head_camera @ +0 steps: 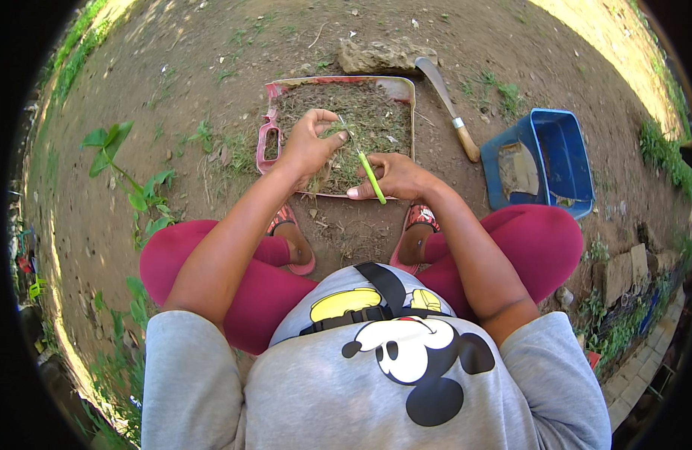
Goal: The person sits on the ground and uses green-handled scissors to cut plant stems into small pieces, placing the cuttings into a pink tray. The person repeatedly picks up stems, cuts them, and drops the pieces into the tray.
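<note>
My left hand (315,138) pinches a small tuft of grass (332,133) between thumb and fingers. In my right hand (399,175) is a small cutting tool with lime-green handles (371,178), seemingly scissors. Its metal blades reach up and left to the tuft at my left fingertips. Both hands are above a shallow pinkish plastic container (413,118) on the ground, with a looped handle on its left side. Dry grass clippings and soil-like litter (346,101) fill it. Whether the blades are apart cannot be told.
Beyond the container lies a rough stone (385,55). A curved machete with a wooden handle (467,140) lies to the right of it. Farther right, a blue plastic bin (512,163) lies tilted on the soil. Leafy plants (146,191) grow at the left. My slippered feet flank the container's near edge.
</note>
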Tool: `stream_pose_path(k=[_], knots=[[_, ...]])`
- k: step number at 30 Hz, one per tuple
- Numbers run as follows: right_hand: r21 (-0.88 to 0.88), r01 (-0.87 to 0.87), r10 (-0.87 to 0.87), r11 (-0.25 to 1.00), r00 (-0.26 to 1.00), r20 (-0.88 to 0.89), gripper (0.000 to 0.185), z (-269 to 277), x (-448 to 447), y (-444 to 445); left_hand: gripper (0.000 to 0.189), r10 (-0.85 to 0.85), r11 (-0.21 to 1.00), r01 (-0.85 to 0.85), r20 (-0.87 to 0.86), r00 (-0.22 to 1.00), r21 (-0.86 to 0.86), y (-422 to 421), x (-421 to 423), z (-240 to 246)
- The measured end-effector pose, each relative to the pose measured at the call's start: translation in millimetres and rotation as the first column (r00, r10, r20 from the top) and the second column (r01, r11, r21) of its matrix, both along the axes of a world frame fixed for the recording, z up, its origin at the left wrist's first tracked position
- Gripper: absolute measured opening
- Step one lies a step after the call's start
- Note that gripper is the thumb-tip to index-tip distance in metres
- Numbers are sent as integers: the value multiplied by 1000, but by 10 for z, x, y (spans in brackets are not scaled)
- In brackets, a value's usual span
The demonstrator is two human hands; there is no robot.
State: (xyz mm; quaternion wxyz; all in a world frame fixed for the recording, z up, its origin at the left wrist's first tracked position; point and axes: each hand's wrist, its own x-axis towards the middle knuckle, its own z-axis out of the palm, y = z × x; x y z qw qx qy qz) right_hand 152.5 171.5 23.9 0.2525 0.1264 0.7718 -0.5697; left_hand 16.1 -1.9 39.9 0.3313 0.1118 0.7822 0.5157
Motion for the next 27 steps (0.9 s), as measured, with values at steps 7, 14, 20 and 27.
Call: stream_pose_path(k=[7, 14, 20, 27], knots=[[265, -64, 65, 962, 998, 7, 78, 113, 17, 31, 48, 48, 995, -69, 248, 967, 78, -30, -36, 6], [9, 2, -2, 1000, 1000, -6, 95, -81, 189, -10, 57, -182, 983, 182, -18, 983, -17, -49, 95, -17], [80, -8, 5, 997, 1000, 31, 81, 25, 193, 12, 60, -122, 992, 124, 78, 990, -25, 1, 42, 23], [345, -12, 15, 938, 1000, -7, 78, 120, 236, 31, 63, -97, 995, 100, 211, 973, -2, 32, 28, -112]])
